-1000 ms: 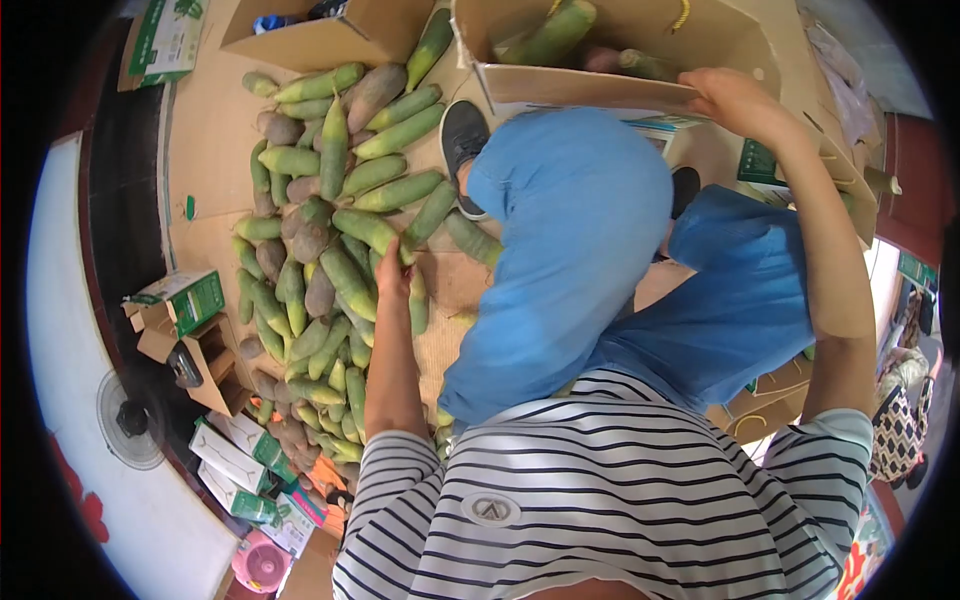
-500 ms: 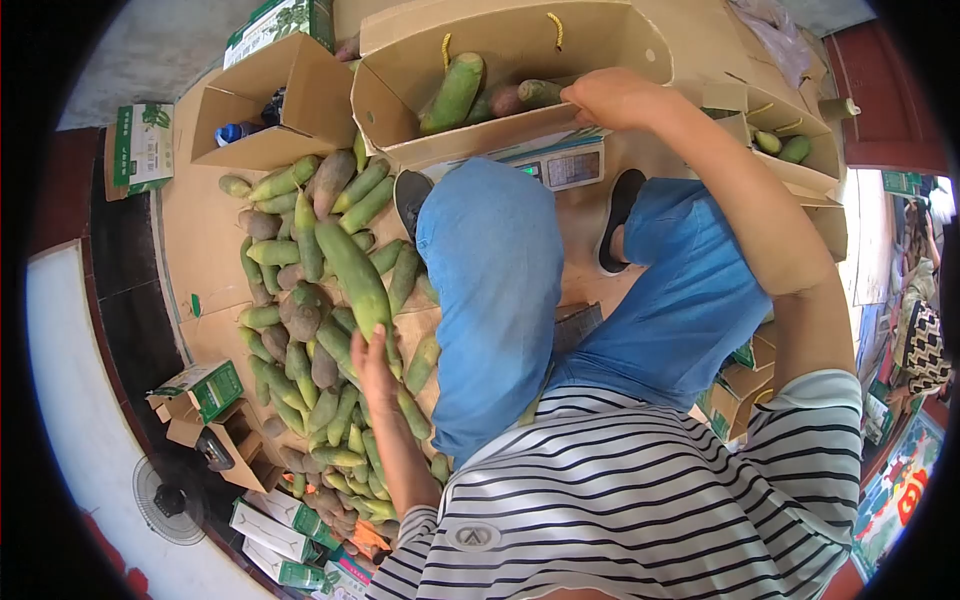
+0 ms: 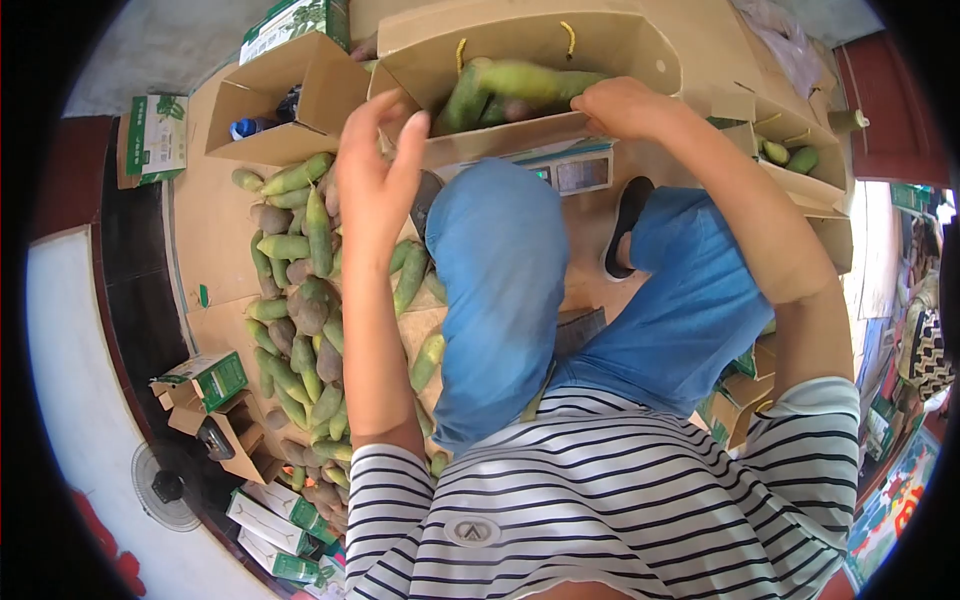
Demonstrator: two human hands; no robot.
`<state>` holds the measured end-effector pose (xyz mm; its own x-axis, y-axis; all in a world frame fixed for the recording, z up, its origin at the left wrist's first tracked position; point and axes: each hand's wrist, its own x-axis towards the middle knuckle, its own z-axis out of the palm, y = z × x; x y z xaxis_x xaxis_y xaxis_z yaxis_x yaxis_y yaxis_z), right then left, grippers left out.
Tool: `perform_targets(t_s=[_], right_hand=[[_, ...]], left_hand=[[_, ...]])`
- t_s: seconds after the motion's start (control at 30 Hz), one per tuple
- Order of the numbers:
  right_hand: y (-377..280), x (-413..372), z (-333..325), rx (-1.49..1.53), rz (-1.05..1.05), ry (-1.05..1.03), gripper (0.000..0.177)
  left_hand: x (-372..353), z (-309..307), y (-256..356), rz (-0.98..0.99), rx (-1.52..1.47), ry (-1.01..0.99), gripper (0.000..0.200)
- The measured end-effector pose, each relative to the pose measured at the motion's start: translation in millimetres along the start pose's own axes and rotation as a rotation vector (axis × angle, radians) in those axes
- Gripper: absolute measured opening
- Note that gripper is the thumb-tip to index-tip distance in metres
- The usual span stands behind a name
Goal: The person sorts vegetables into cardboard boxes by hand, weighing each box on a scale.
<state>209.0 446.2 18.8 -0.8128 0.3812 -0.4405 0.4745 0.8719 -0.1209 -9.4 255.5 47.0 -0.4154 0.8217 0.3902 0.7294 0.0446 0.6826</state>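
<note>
My left hand (image 3: 382, 170) is raised by the near left corner of a cardboard box (image 3: 480, 150), fingers spread and holding nothing. At the box's near edge, on the right, the fingers of my right hand (image 3: 622, 106) are closed over the cardboard rim. Inside the box a long green radish (image 3: 530, 84), slightly blurred, lies across other green radishes (image 3: 466, 105), its right end close to my right hand. Two yellow rope handles hang on the box's far wall. Beneath the box is a scale (image 3: 582, 175), partly hidden.
A pile of green radishes (image 3: 290, 375) covers the floor on the left, partly behind my left arm. A smaller open carton (image 3: 235, 105) holds a blue-capped item. Another box (image 3: 790, 140) with radishes stands at right. A fan (image 3: 170, 487) and flat green-white cartons (image 3: 270, 525) lie lower left.
My left hand has moved up from the pile to the box and let go of the large green radish, which now lies inside. My right hand stays on the rim.
</note>
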Motion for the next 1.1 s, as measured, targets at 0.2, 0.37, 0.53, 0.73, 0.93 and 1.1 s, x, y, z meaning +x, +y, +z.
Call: perform_targets(t_s=[0.2,0.37,0.53,0.73,0.93,1.1], right_hand=[[-2,0,1,0.011,-0.044,-0.002,0.02],[2,-8,-8,0.065,-0.006,0.037,0.027],[-1,-16,-25,0.025,-0.029,0.219,0.044],[-6,-19,-31,-0.042,0.059,0.02,0.042],[7,-2,-3,-0.06,0.041,-0.033,0.031],[6,1,-5,-0.027,0.02,-0.031,0.029]], left_hand=[[-123,-17,-105,-0.532,-0.028,-0.076,0.029],[-272,-13,-201,-0.872,0.086,-0.395,0.033],[-335,-18,-219,-1.011,0.25,-0.526,0.032],[-358,-23,-224,-1.023,0.339,-0.549,0.032],[-338,-9,-234,-0.885,0.432,-0.48,0.031],[-297,13,-247,-0.732,0.533,-0.453,0.031]])
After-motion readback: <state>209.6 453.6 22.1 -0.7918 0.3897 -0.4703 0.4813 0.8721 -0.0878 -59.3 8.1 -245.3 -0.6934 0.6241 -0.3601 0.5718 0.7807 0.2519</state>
